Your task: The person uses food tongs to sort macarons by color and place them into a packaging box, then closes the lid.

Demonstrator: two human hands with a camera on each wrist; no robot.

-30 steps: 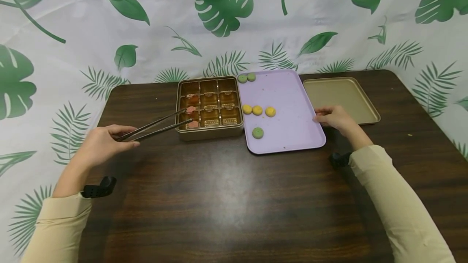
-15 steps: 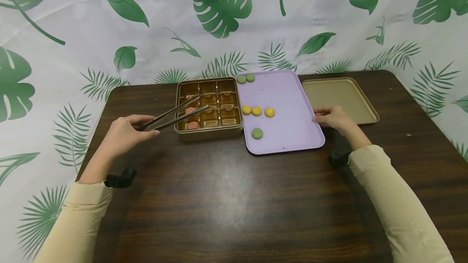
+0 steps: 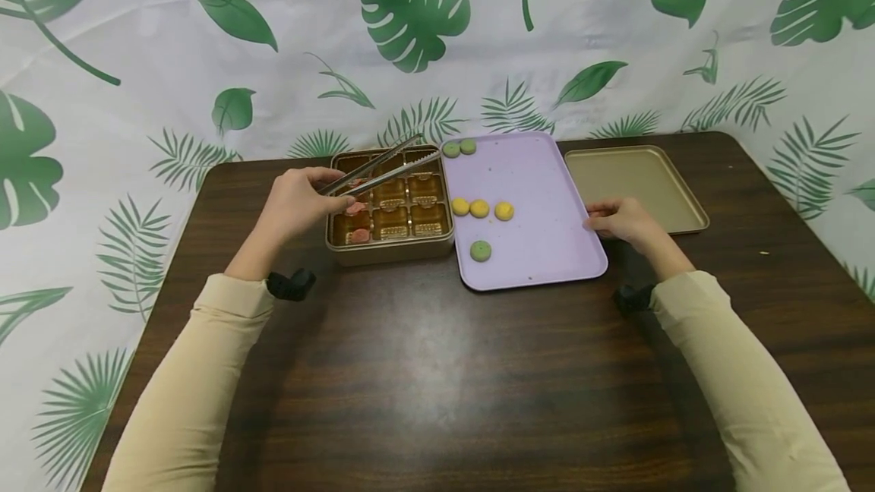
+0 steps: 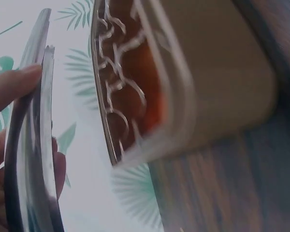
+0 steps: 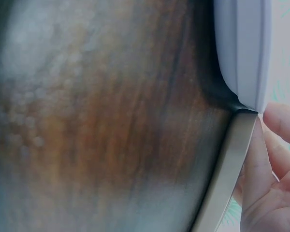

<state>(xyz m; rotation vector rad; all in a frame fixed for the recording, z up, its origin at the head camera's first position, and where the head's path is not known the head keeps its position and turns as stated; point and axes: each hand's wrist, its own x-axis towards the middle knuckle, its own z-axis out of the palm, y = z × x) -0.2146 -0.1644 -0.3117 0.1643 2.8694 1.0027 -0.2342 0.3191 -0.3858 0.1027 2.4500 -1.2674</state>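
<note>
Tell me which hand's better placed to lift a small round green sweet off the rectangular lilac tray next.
Left, probably: the left hand holds long metal tongs, their parted tips pointing toward the two far green sweets on the lilac tray. The right hand, with no tool, holds the tray's right edge.

Looks like a makeshift filming corner more than any regular room, tbh. Biggest giveaway is the sheet (image 3: 437, 44): white with green leaf prints, a bit creased, running across the back and round both sides of the table (image 3: 437, 431), so the actual walls are hidden. The table's dark and wood-grained with rounded back corners, and there's pale glare (image 3: 431, 348) on top. Black gear (image 3: 290, 285) on both wrists fits a recording spot too. The tongs (image 3: 393, 175), compartment box (image 3: 390, 253) and tray (image 3: 540, 241) give it a slight kitchen vibe, but whether it's inside a home, lab or office, can't tell.
</note>
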